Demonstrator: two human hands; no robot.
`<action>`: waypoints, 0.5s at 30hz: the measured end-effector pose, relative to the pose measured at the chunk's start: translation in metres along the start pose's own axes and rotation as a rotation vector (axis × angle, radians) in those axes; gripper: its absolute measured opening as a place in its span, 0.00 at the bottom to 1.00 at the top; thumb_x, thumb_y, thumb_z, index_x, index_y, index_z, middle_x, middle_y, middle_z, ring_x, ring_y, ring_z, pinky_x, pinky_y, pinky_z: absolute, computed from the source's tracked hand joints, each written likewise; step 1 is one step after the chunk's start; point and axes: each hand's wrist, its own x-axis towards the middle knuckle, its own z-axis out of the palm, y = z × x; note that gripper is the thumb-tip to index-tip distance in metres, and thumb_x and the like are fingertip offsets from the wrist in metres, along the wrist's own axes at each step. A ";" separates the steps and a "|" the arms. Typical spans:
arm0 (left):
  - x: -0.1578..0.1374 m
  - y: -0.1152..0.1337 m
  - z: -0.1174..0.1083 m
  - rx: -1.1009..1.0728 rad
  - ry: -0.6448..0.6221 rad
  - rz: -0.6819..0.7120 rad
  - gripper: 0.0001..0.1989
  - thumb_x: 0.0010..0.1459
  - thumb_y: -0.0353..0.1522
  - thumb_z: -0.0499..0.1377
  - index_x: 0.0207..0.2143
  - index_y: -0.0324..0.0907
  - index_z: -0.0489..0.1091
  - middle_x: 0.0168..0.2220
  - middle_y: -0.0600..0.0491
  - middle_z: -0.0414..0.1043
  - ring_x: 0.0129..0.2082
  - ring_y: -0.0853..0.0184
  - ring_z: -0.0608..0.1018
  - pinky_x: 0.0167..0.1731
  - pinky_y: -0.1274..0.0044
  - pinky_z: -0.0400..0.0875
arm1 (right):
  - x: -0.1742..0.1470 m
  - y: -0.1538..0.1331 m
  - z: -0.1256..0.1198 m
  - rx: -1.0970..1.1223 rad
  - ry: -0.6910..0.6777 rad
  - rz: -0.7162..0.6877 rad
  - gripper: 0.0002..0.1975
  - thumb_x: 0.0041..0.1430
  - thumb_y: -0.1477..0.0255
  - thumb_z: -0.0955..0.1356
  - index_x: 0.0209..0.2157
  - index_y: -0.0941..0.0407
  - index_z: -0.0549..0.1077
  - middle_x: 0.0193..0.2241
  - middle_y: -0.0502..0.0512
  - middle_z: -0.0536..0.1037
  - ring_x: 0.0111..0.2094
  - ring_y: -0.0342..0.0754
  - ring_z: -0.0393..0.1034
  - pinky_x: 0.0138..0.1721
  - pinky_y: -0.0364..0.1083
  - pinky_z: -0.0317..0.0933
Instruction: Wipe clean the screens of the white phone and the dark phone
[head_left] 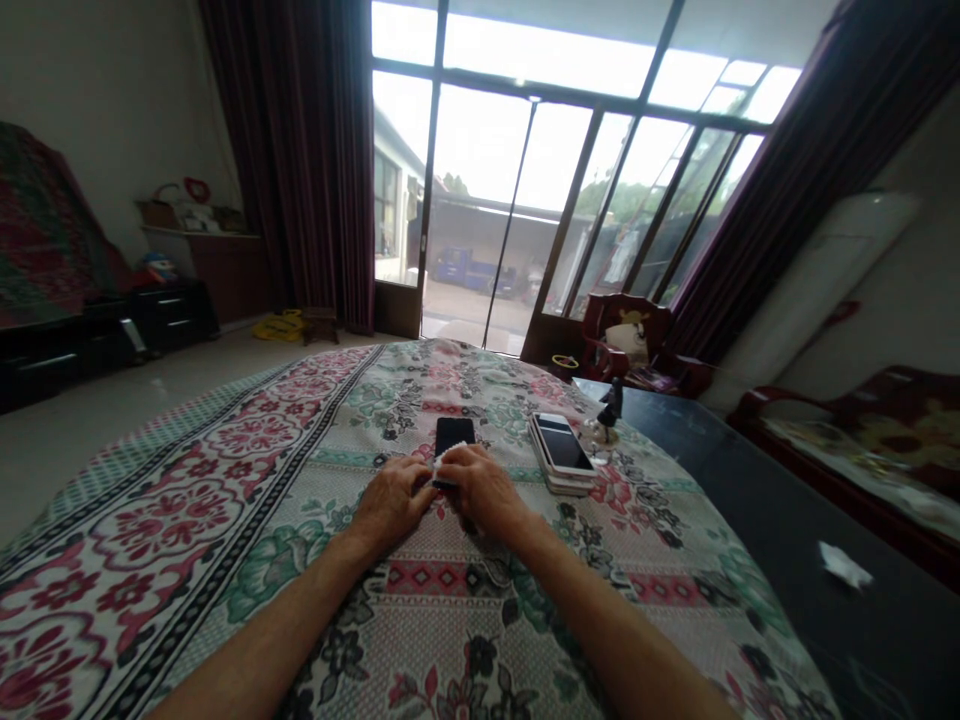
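Note:
A dark smartphone point(455, 432) lies on the flowered tablecloth point(442, 560) in front of me, screen up. My left hand point(394, 497) is closed at its lower left edge, with the fingertips gripping it there. Bunched under the fingers of my right hand point(484, 487) is a white tissue point(444, 464), pressed against the phone's screen. Both hands cover the lower part of the phone. To the right of my right hand sits a stack of several phones point(564, 446); the top one has a white frame and a dark screen.
A small dark figurine point(610, 408) stands right of the stack. Crumpled white paper point(845, 566) lies on the dark table point(780, 510) at the right. Farther off are a wooden chair point(637, 335), a yellow item point(277, 327) on the floor, and glass doors.

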 end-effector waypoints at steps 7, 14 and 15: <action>0.000 0.003 -0.003 0.004 -0.028 -0.036 0.06 0.56 0.31 0.60 0.35 0.41 0.77 0.41 0.48 0.76 0.45 0.60 0.74 0.48 0.69 0.67 | -0.003 0.010 -0.014 -0.154 -0.151 0.158 0.12 0.58 0.79 0.65 0.36 0.54 0.80 0.39 0.56 0.77 0.42 0.49 0.65 0.42 0.45 0.56; 0.001 0.006 -0.005 0.003 -0.036 -0.052 0.06 0.56 0.30 0.60 0.35 0.42 0.76 0.40 0.49 0.76 0.45 0.61 0.74 0.48 0.69 0.67 | -0.013 0.028 -0.035 -0.226 -0.028 0.391 0.18 0.54 0.86 0.62 0.36 0.55 0.79 0.40 0.56 0.77 0.45 0.50 0.66 0.44 0.45 0.58; 0.001 0.005 -0.004 0.002 -0.030 -0.051 0.06 0.55 0.31 0.60 0.35 0.42 0.76 0.40 0.49 0.76 0.45 0.60 0.74 0.48 0.69 0.68 | -0.013 0.028 -0.033 -0.179 0.015 0.363 0.18 0.54 0.86 0.62 0.37 0.54 0.79 0.41 0.55 0.77 0.45 0.49 0.66 0.46 0.45 0.58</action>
